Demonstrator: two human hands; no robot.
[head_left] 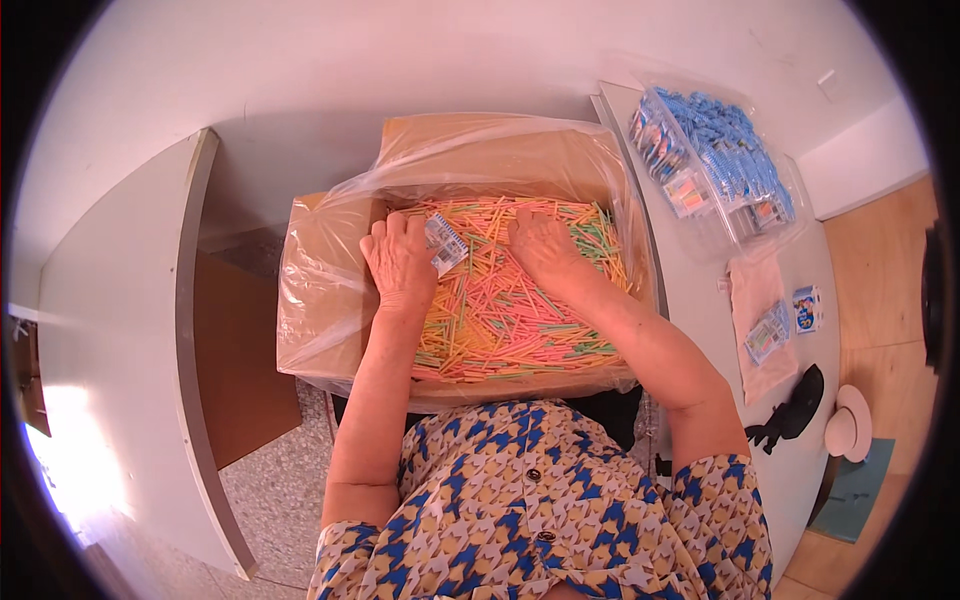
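A large cardboard box [325, 285], lined with clear plastic film, stands in front of me. It is filled with thin, short sticks [505, 325] in pink, yellow, orange and green. Near the box's left wall my left hand [400, 262] grips a small blue-and-white printed packet [446, 246] by its left side, the packet tilted above the sticks. My right hand [543, 250] reaches into the far middle of the heap, its fingers curled down among the sticks. Whatever those fingertips hold is hidden.
On the grey table to the right, a clear plastic tub [705, 215] holds many blue packets. Closer lie a pink cloth [760, 330] with a packet [768, 333] on it, a small blue-and-white pack [808, 309] and a black object [795, 405]. A grey panel [120, 300] rises at left.
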